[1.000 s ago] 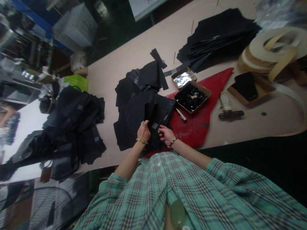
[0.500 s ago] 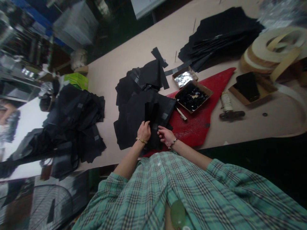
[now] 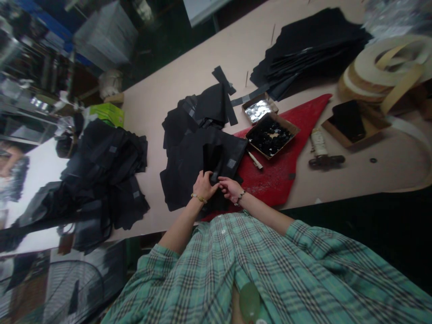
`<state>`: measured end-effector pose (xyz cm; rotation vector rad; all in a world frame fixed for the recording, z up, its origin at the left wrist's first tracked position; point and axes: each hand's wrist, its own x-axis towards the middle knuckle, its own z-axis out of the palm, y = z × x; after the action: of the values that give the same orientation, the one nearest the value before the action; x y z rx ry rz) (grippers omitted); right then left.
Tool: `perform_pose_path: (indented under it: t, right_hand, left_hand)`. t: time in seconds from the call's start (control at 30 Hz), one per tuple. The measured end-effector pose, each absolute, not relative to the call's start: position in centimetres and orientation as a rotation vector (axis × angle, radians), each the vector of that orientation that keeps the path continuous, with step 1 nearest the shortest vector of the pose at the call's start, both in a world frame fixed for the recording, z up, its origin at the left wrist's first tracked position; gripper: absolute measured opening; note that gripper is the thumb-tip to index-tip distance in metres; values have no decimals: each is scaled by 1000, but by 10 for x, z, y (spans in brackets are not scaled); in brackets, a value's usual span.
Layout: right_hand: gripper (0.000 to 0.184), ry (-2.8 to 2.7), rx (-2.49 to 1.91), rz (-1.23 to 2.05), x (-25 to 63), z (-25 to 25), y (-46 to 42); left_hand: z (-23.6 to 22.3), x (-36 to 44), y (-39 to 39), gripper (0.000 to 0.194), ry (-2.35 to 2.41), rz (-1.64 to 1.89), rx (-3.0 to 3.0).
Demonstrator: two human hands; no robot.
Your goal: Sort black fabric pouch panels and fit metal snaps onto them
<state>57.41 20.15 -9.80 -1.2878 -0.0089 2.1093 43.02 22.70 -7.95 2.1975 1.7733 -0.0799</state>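
My left hand (image 3: 204, 186) is closed on a folded black fabric piece (image 3: 211, 156), whose upper part stands up past the fingers. Right beside it, my right hand (image 3: 231, 189) has its thumb and fingertips pinched together close to the left thumb. Whatever sits in that pinch is too small or hidden to make out. Under both hands lie flat black fabric pieces (image 3: 184, 157), one with a small grey patch (image 3: 231, 163). They partly cover a red mat (image 3: 270, 182).
Right of my hands are a pen (image 3: 255, 159), a box of small black parts (image 3: 272, 136) and a box of shiny metal pieces (image 3: 258, 110). Farther right stand a clamp-like tool (image 3: 326, 161) and tape rolls (image 3: 374, 67). Black stacks lie at back right (image 3: 313, 42) and left (image 3: 97, 166).
My right hand has moved slightly left, and its fingertips now meet my left thumb. The left thumb has come across toward the right hand. The upright black piece has shifted slightly.
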Motion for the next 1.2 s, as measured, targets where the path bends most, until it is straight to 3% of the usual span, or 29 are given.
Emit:
perform_pose_path:
  t: [0.17, 0.37, 0.43, 0.57, 0.73, 0.87, 0.97, 1.07, 1.2]
  right_hand:
    - [40, -110, -1315, 2057, 576, -95, 192]
    - [64, -110, -1430, 1891, 577, -92, 187]
    - [58, -55, -1393, 1923, 576, -94, 191]
    - [28, 36, -1283, 2047, 573, -101, 202]
    - [20, -49, -1337, 2044, 568, -106, 206]
    - [8, -99, -1471, 1958, 564, -105, 209]
    - [7, -176, -1595, 1870, 562, -104, 210]
    - [18, -323, -1607, 1794, 561, -101, 209]
    - [22, -472, -1461, 1762, 561, -91, 204]
  left_hand:
    - [-81, 432, 228, 39, 1766, -50, 2206]
    - [-89, 417, 227, 51, 1789, 197, 2132]
    - [-87, 417, 226, 49, 1783, 78, 2173]
    - [-78, 425, 224, 43, 1784, -63, 2198]
    - [-72, 427, 226, 32, 1749, 67, 2140]
    - [-71, 417, 231, 35, 1816, 89, 2046]
    - [-68, 415, 234, 30, 1814, 44, 2075]
    - [-65, 422, 232, 24, 1733, -44, 2147]
    - [-65, 433, 229, 40, 1774, -94, 2125]
